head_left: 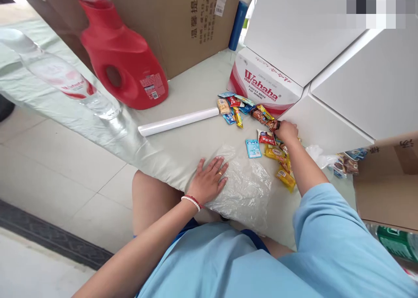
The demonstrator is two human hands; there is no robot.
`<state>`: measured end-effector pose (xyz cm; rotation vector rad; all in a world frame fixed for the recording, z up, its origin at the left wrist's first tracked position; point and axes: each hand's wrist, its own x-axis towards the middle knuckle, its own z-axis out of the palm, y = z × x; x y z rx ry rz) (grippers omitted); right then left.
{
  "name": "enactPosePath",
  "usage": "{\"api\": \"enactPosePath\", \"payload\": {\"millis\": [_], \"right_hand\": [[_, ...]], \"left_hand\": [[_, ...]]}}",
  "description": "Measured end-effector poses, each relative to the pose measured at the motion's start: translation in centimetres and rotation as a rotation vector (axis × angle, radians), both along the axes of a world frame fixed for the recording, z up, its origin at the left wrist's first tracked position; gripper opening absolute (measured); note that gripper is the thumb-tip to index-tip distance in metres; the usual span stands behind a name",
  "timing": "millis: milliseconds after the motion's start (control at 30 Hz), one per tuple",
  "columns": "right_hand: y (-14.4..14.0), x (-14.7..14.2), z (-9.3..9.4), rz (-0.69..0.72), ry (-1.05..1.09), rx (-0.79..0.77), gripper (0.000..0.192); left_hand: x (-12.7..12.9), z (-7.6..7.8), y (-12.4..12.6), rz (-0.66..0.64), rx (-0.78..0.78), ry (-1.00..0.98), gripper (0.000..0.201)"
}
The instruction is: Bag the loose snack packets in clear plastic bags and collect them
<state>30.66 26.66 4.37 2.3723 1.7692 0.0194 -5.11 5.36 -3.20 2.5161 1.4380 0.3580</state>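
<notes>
The left hand (209, 180) lies flat, fingers spread, on a clear bag (244, 184) at the near edge of the desk (196, 93). The right hand (287, 130) has closed its fingers on a snack (272, 124) among the sweets (277, 154) just right of the bag, near the Wahaha box (264, 84).

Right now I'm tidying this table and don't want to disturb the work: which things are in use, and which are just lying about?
In use:
left hand flat on the clear plastic bag
right hand on the snack packets

Lying about:
red detergent jug
white roll
clear water bottle
Wahaha carton
blue cylinder
cardboard boxes
</notes>
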Motion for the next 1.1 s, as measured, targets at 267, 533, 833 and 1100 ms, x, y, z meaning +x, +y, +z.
{"api": "enactPosePath", "payload": {"millis": [267,533,833,1100], "right_hand": [[1.8,1.9,-1.2,0.168,0.027,-0.109,0.08],[2.2,-0.7,-1.8,0.098,0.036,-0.036,0.066],[-6.7,-1.4,3.0,0.024,1.161,0.34,0.062],[-20.5,-7.5,1.9,-0.129,1.622,-0.262,0.052]], "left_hand": [[-0.2,-0.1,0.1,-0.006,0.006,-0.026,0.054],[-0.1,-0.2,0.1,-0.004,0.006,-0.047,0.053],[-0.1,-0.1,0.1,-0.012,0.013,-0.05,0.053],[0.1,-0.1,-0.1,-0.013,0.013,-0.039,0.055]]}}
